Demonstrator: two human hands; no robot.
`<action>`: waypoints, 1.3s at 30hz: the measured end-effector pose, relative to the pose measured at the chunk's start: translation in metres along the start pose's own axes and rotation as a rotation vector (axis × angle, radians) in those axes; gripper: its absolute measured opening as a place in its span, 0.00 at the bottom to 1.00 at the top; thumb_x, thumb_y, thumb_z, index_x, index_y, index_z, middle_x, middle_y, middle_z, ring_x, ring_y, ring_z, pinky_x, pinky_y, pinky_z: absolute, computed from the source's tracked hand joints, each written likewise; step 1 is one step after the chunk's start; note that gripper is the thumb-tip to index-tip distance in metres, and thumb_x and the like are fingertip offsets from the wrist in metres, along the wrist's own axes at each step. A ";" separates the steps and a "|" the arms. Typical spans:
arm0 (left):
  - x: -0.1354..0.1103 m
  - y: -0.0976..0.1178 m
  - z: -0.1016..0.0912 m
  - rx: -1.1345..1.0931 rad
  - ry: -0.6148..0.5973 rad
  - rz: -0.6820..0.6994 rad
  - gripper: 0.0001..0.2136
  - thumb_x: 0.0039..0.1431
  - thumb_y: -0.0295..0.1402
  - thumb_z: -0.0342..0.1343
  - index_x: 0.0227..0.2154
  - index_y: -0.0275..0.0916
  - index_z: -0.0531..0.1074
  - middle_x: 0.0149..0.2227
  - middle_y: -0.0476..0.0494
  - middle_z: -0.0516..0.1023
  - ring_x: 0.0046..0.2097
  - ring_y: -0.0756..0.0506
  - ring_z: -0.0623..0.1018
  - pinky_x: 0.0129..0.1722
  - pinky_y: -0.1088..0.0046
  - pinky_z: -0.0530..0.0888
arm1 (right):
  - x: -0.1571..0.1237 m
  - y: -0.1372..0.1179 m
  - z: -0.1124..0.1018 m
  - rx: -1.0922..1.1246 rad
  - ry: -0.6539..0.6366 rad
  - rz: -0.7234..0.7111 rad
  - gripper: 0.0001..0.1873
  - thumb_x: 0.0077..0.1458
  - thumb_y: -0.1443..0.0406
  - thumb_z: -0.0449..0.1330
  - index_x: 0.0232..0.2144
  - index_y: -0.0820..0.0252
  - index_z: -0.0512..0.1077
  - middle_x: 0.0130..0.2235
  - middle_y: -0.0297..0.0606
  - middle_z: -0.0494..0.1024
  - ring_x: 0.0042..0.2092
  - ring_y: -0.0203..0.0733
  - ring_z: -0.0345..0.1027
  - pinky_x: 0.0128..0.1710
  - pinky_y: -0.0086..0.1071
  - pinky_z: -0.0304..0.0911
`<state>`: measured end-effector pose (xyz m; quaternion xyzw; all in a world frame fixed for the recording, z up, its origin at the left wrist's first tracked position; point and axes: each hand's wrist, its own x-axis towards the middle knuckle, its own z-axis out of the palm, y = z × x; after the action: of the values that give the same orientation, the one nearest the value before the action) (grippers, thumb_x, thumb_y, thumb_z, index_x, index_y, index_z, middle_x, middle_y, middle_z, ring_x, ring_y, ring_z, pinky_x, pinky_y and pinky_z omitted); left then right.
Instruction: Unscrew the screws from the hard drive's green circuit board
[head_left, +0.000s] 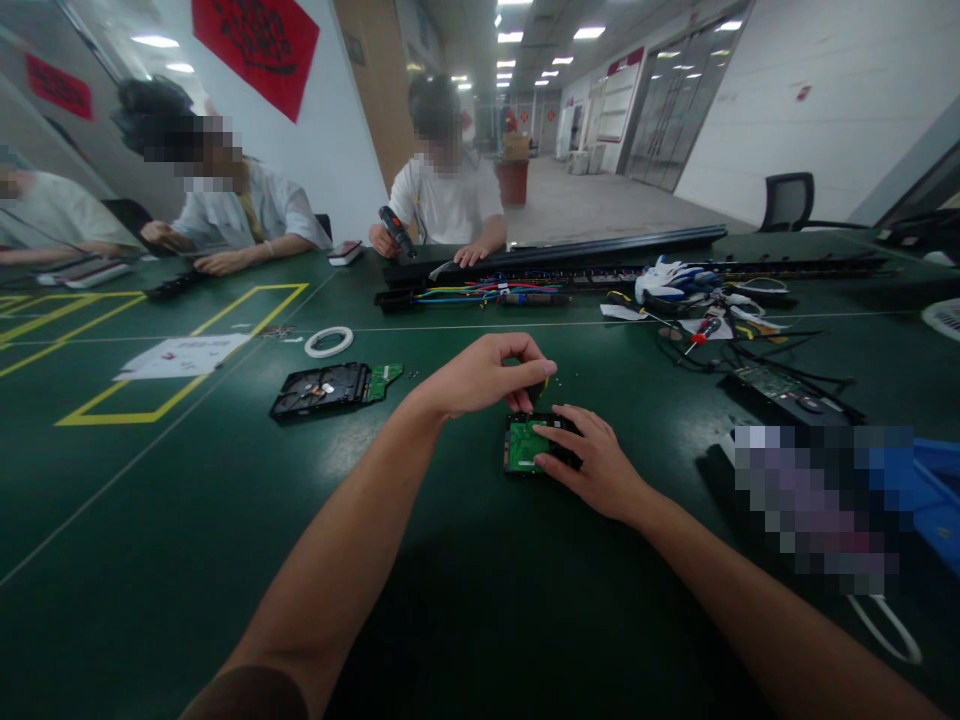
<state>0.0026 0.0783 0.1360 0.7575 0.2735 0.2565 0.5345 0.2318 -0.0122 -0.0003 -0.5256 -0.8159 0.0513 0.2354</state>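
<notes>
A small hard drive lies on the dark green table in front of me, its green circuit board facing up. My right hand rests on the drive's right side, fingers curled over its edge and holding it down. My left hand hovers just above the drive with fingers pinched round a small dark tool with a yellow tip, pointing down at the board.
A second, larger hard drive with a loose green board lies to the left, near a tape roll and a paper sheet. Cables, gloves and screwdrivers crowd the right. Two people sit across the table; one holds a power screwdriver.
</notes>
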 end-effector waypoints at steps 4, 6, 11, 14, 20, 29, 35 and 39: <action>-0.002 0.004 -0.001 0.034 0.010 -0.006 0.11 0.68 0.40 0.61 0.40 0.35 0.73 0.32 0.47 0.79 0.26 0.52 0.79 0.25 0.79 0.75 | -0.001 0.001 0.001 -0.009 0.002 -0.008 0.24 0.68 0.49 0.60 0.62 0.42 0.74 0.69 0.44 0.67 0.72 0.59 0.57 0.68 0.66 0.54; -0.003 0.006 -0.001 0.039 -0.028 0.008 0.10 0.70 0.39 0.58 0.43 0.35 0.74 0.38 0.44 0.82 0.26 0.54 0.79 0.25 0.79 0.74 | 0.000 0.001 0.001 -0.014 0.003 -0.010 0.24 0.68 0.49 0.60 0.63 0.42 0.74 0.69 0.45 0.67 0.72 0.59 0.58 0.69 0.65 0.54; -0.004 0.009 -0.001 0.067 -0.107 0.029 0.13 0.72 0.39 0.53 0.44 0.35 0.76 0.46 0.41 0.82 0.27 0.55 0.78 0.25 0.80 0.73 | 0.001 -0.001 -0.001 -0.015 -0.003 -0.010 0.24 0.68 0.49 0.60 0.63 0.43 0.74 0.69 0.46 0.68 0.71 0.60 0.58 0.69 0.64 0.54; -0.003 0.008 -0.001 0.047 -0.090 0.002 0.14 0.73 0.40 0.52 0.41 0.34 0.76 0.43 0.42 0.82 0.27 0.55 0.78 0.26 0.80 0.73 | 0.001 -0.001 -0.002 -0.008 0.002 -0.010 0.24 0.69 0.50 0.59 0.63 0.43 0.74 0.69 0.46 0.68 0.71 0.60 0.59 0.68 0.65 0.55; -0.002 0.005 -0.003 -0.037 -0.098 -0.039 0.15 0.73 0.38 0.48 0.44 0.35 0.77 0.45 0.41 0.81 0.30 0.52 0.81 0.30 0.76 0.77 | 0.001 -0.002 -0.001 -0.020 0.002 -0.022 0.23 0.68 0.51 0.60 0.63 0.44 0.74 0.68 0.46 0.68 0.71 0.60 0.59 0.68 0.65 0.55; -0.003 0.006 -0.003 0.018 -0.101 -0.009 0.14 0.72 0.41 0.54 0.46 0.35 0.76 0.44 0.41 0.81 0.30 0.53 0.79 0.30 0.78 0.76 | 0.001 -0.002 -0.002 -0.017 0.013 -0.025 0.23 0.68 0.52 0.61 0.62 0.44 0.75 0.68 0.47 0.69 0.70 0.61 0.60 0.67 0.65 0.56; -0.004 0.006 -0.004 0.081 -0.086 0.027 0.15 0.71 0.43 0.56 0.47 0.36 0.77 0.38 0.46 0.78 0.28 0.54 0.77 0.27 0.79 0.74 | 0.000 0.001 0.001 -0.012 0.027 -0.031 0.23 0.67 0.51 0.61 0.62 0.43 0.74 0.69 0.45 0.69 0.70 0.61 0.60 0.67 0.66 0.56; -0.003 0.005 -0.004 0.079 -0.086 0.026 0.15 0.70 0.44 0.58 0.44 0.36 0.78 0.36 0.47 0.78 0.28 0.53 0.78 0.28 0.78 0.74 | 0.000 0.001 0.002 -0.022 0.027 -0.034 0.24 0.67 0.51 0.61 0.62 0.43 0.74 0.69 0.45 0.68 0.71 0.60 0.59 0.68 0.64 0.56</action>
<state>-0.0019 0.0777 0.1421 0.7918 0.2500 0.2196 0.5122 0.2322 -0.0116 -0.0027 -0.5148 -0.8220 0.0310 0.2415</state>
